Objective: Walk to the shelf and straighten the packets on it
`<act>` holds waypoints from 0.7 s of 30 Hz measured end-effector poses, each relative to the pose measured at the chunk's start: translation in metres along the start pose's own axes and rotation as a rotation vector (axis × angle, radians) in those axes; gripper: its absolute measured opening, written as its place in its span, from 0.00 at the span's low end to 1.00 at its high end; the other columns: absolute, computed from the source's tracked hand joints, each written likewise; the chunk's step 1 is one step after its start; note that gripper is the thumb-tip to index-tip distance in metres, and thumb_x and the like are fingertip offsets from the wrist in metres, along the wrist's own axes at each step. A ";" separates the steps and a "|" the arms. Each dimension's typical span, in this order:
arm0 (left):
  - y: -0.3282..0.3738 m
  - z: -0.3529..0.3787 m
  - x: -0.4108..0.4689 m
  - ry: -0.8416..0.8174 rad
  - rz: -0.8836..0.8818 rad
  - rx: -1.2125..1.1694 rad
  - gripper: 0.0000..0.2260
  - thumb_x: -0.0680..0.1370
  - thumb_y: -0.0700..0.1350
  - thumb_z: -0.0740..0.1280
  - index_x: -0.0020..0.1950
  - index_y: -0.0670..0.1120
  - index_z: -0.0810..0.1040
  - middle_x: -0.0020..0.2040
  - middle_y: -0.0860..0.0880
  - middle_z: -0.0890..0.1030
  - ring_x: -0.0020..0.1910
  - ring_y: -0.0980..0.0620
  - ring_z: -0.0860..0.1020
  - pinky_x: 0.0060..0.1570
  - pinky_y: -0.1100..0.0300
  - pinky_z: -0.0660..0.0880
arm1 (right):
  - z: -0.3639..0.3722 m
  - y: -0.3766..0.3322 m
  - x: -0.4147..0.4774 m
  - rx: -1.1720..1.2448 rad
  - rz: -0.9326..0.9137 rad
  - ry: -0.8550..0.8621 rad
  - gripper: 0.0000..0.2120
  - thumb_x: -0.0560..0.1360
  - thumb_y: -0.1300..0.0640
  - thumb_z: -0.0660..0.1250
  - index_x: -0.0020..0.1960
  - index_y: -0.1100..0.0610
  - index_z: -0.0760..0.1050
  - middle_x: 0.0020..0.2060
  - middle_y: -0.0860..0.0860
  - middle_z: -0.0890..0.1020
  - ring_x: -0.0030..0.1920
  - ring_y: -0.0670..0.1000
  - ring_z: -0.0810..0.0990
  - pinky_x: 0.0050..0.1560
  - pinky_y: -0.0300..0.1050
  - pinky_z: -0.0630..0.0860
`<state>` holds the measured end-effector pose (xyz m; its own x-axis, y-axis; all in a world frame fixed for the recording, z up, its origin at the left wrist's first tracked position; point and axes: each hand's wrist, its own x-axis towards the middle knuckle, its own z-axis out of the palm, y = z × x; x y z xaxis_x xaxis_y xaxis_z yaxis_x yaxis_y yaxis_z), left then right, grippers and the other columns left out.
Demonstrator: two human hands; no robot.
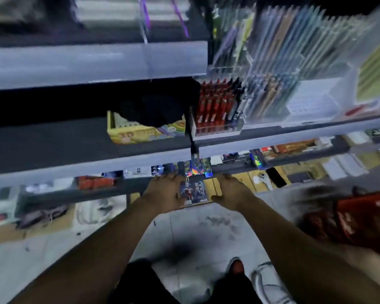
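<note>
Both hands hold one flat card pack (194, 191) between them, low in front of the shelves. The left hand (162, 194) grips its left edge with the fingers curled over the top, and the right hand (230, 194) grips the right edge, thumb lying along the lower corner. The pack's face shows printed cartoon figures; its small lettering is too blurred to read.

Just above the grip, a shiny card box (198, 168) sits at the lip of the lower shelf (75, 194), which runs just beyond the fingertips. Farther up and slightly left of the hands stands a yellow box (145, 133) marked "3D"; the rest of its label is unreadable. Up and right of the grip is a clear tray of red pens (215, 106), with a rack of pastel pens (279, 69) beyond it. Right of the right forearm lies a red basket (364, 218). Beneath the forearms, open floor (198, 229) leaves free room.
</note>
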<state>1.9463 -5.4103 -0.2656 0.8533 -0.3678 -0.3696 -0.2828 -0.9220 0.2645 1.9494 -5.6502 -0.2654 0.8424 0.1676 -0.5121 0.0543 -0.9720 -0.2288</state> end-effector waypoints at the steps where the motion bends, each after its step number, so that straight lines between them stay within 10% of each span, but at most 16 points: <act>1: 0.004 0.008 0.001 -0.004 -0.064 -0.024 0.30 0.77 0.59 0.67 0.76 0.52 0.66 0.72 0.46 0.71 0.70 0.42 0.72 0.65 0.49 0.69 | 0.001 0.005 0.011 -0.040 -0.047 -0.033 0.38 0.76 0.43 0.70 0.78 0.57 0.59 0.66 0.61 0.76 0.63 0.63 0.78 0.58 0.55 0.78; 13: -0.059 0.205 0.014 0.027 -0.288 -0.142 0.31 0.76 0.61 0.68 0.76 0.53 0.65 0.74 0.50 0.72 0.70 0.46 0.72 0.65 0.52 0.73 | 0.189 0.014 0.102 -0.132 -0.276 -0.101 0.42 0.79 0.43 0.68 0.83 0.53 0.50 0.79 0.57 0.64 0.71 0.62 0.71 0.65 0.53 0.75; 21: -0.161 0.378 0.047 0.171 -0.322 -0.047 0.31 0.75 0.61 0.69 0.75 0.53 0.66 0.72 0.49 0.74 0.68 0.45 0.74 0.66 0.50 0.73 | 0.349 -0.001 0.212 -0.193 -0.355 0.017 0.34 0.76 0.42 0.70 0.76 0.55 0.62 0.68 0.59 0.73 0.65 0.63 0.76 0.59 0.54 0.77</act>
<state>1.8665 -5.3246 -0.6620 0.9574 -0.0306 -0.2870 0.0290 -0.9791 0.2011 1.9409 -5.5558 -0.6623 0.7619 0.4969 -0.4154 0.4412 -0.8677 -0.2288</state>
